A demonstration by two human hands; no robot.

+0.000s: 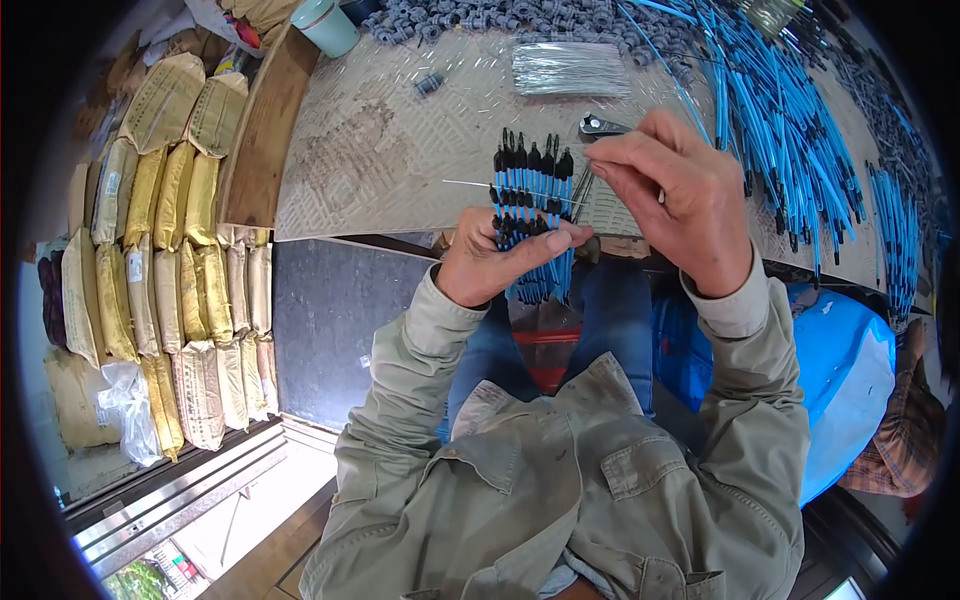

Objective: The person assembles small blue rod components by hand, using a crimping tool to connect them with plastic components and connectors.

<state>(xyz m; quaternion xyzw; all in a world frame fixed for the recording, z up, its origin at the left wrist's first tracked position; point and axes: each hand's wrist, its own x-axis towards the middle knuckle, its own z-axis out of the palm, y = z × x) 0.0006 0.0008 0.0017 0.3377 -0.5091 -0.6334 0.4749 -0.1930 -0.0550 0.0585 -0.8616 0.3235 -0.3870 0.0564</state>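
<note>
In my left hand [497, 262] is an upright bundle of blue tubes with black ends [530, 200], the fingers wrapped round it and the thumb across its near side. A thin metal wire [465, 183] crosses the bundle and sticks out to its left. Fine wires also show at the bundle's right side, close to the fingertips of my right hand [685, 190]. That hand is closed in a pinch, seemingly on one of these wire ends. Just beyond its fingertips, a grey metal tool with a rounded head [602, 126] lies on the worktable [370, 150].
Silvery cut wires [570, 70] lie stacked at the far middle. Grey plastic fittings [450, 17] are heaped along the back. Many blue tubes [780, 120] cover the right side. A pale bucket [325, 27] stands far left, near stacked yellow and tan bags [175, 195].
</note>
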